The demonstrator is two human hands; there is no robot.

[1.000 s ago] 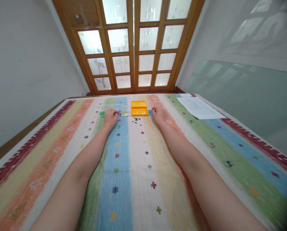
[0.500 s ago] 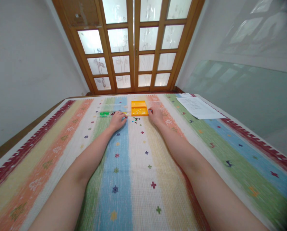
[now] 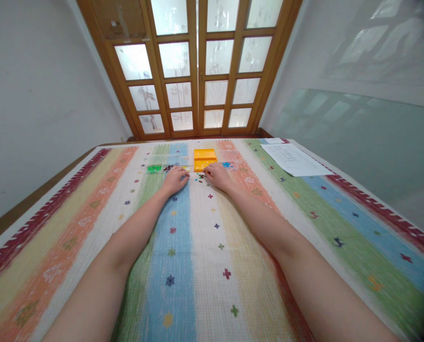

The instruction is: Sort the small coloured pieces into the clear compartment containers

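Note:
My left hand rests on the cloth just left of a small pile of loose coloured pieces. Its fingers are drawn together; whatever lies between the tips is too small to make out. From the other side, my right hand reaches over the front right corner of an open yellow box, fingertips pinched beside the pile. Pale bits lie in the box's front half. Behind my left hand, a clear box holds green pieces and dark red pieces. Blue pieces sit in another clear box, right of the yellow one.
A striped tablecloth with small printed figures covers the table. Printed paper sheets lie at the far right. Beyond the table stands a wooden door with glass panes, and a glass panel leans along the right wall.
My right hand has moved left, from the yellow box's right edge to its front corner beside the pile. The blue pieces it covered now show. My left hand has barely shifted.

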